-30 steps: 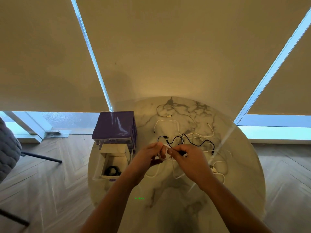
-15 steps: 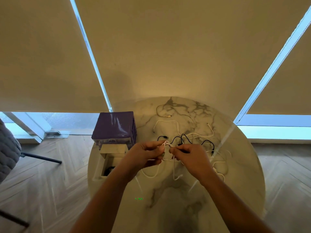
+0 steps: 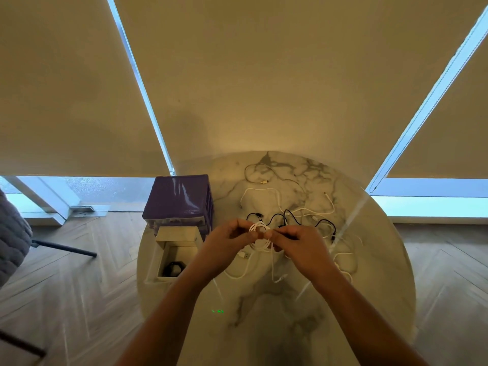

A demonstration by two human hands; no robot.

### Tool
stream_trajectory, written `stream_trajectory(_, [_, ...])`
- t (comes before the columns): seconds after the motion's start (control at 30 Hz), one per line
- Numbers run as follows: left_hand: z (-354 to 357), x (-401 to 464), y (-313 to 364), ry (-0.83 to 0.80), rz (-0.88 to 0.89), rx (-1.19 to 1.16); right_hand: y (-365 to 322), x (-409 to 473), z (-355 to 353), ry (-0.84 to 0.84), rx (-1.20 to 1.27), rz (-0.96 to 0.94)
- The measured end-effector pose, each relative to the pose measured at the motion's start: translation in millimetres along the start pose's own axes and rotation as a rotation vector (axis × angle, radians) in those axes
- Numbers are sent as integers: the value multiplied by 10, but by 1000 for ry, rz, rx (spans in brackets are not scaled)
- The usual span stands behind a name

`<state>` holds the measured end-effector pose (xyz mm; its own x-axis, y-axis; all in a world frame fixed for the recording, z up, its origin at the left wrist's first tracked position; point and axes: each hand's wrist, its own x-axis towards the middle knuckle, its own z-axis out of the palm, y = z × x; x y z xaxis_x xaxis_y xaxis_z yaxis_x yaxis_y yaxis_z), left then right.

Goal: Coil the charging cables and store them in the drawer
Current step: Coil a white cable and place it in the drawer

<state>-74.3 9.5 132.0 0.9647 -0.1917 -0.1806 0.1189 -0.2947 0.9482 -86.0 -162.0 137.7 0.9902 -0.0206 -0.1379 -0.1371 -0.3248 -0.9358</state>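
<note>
Two bare forearms come into the head view from about 6 o'clock, one from 7 and one from 5. No sleeve covers either as far as the frame's lower edge. The left hand and the right hand carry no glove, and no ring, watch or band shows on the fingers or wrists. The rest of the person's body lies out of frame.

Marble table: loose cables, drawer unit.
</note>
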Motion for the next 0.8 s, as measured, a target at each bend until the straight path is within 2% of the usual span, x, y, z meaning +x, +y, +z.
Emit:
stream_trajectory(0.3, [-50, -5, -48, 1, -57, -60, 30, 28, -33, 35, -89, -11])
stream_trajectory(0.47, [-60, -17, -32, -80, -103, -92, 53, 15, -26, 43, -200, -42])
stream_trajectory(0.8, [-51, 6, -113, 71, -85, -256, 243, 2, 88, -75, -132, -90])
